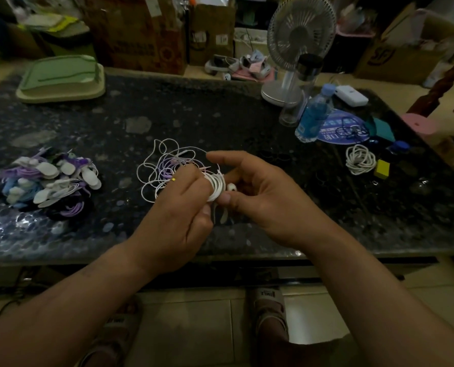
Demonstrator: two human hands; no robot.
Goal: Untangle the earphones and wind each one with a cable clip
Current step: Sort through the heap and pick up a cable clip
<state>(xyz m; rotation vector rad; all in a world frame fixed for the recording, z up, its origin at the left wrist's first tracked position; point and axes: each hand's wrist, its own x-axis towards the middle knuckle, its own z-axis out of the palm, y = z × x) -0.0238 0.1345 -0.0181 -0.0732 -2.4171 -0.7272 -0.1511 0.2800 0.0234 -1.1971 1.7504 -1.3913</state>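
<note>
We judge the job about midway. Our left hand (178, 207) and right hand (260, 197) both pinch a small coil of thin white earphone cable (216, 185), held just near of the loose white-and-purple earphone tangle (165, 165) on the dark speckled stone table (194, 107). We cannot tell whether the heap of white, purple and blue pieces (48, 181) at left is finished bundles or spare clips.

A white desk fan (300, 35) stands at the far edge of a dark speckled stone bench (194, 107), beside a clear tumbler (290, 115) with a black lid and a blue water bottle (314, 115). A pale green tray (61, 80) lies at far left. Cardboard boxes (141, 33) stand behind the bench, and sandals (269, 305) show on the tiled floor below.
</note>
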